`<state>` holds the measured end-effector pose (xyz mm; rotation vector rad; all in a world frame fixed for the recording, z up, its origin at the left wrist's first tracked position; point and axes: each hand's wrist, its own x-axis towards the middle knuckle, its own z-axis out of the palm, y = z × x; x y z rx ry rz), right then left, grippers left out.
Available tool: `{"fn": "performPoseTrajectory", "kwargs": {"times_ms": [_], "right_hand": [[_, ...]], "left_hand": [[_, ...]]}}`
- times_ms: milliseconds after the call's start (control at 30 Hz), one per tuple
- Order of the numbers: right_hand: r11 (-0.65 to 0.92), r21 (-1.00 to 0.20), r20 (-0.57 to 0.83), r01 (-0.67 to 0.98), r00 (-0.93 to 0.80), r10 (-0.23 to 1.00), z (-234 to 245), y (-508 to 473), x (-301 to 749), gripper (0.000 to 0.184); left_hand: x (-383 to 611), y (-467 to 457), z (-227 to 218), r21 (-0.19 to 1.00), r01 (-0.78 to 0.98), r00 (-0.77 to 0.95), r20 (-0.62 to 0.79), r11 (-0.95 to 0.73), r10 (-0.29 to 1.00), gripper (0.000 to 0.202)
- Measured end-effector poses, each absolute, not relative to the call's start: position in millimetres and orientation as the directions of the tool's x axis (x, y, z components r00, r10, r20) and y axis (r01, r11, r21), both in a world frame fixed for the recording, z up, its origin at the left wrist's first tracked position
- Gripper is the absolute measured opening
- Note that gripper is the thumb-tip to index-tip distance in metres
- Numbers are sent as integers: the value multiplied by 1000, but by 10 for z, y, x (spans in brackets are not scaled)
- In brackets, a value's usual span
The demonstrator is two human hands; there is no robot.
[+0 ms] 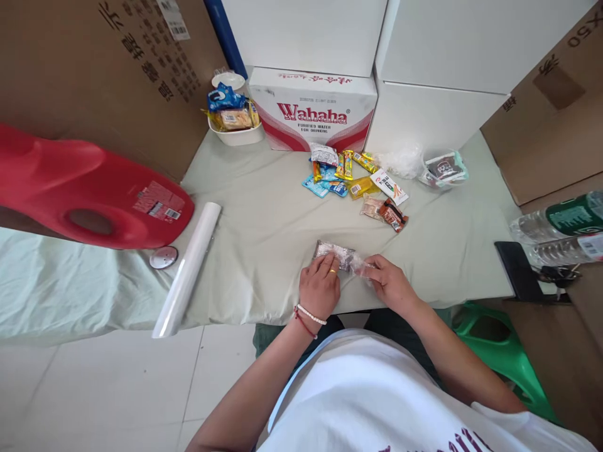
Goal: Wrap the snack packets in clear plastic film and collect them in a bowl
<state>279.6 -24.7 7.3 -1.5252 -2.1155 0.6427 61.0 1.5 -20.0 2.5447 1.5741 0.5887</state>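
On the cloth in front of me lies a small dark flat packet with clear plastic wrap around it. My left hand presses its fingers together on top of the packet's left part, hiding some of it. At the right end my right hand is closed in a pinch on the loose, crumpled clear plastic wrap. Beyond the hands lies a loose group of snacks: a brown packet, a white packet, yellow sticks and blue packets.
To the left are a roll of clear film, a round tin and a big red jug. Behind stand a snack-filled white tub, a Wahaha carton and a clear container. Plastic bottles lie at right.
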Motion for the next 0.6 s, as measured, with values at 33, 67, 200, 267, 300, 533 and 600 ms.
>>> {"fn": "performPoseTrajectory", "kwargs": {"times_ms": [33, 67, 200, 267, 300, 533, 600], "right_hand": [[316, -587, 111, 745, -313, 943, 73, -254, 2851, 43], [339, -570, 125, 748, -329, 936, 81, -257, 2901, 40], [355, -582, 129, 732, -348, 929, 218, -249, 2948, 23], [377, -599, 140, 706, -371, 918, 323, -190, 2852, 16], [392, -596, 146, 700, -386, 911, 369, -132, 2774, 18], [332, -225, -135, 916, -367, 920, 449, 570, 1966, 28], [401, -105, -196, 910, -414, 889, 433, 671, 1798, 26]], "left_hand": [[609, 15, -206, 277, 841, 393, 279, -465, 876, 43], [609, 14, -211, 278, 839, 394, 282, -468, 875, 44], [609, -16, -228, 259, 826, 428, 289, -500, 856, 50], [611, -42, -236, 242, 822, 449, 283, -516, 848, 50], [613, -54, -242, 237, 819, 457, 279, -522, 844, 50], [611, -82, -303, 222, 795, 495, 302, -565, 815, 38], [592, -105, -300, 245, 783, 494, 314, -572, 811, 34]]}}
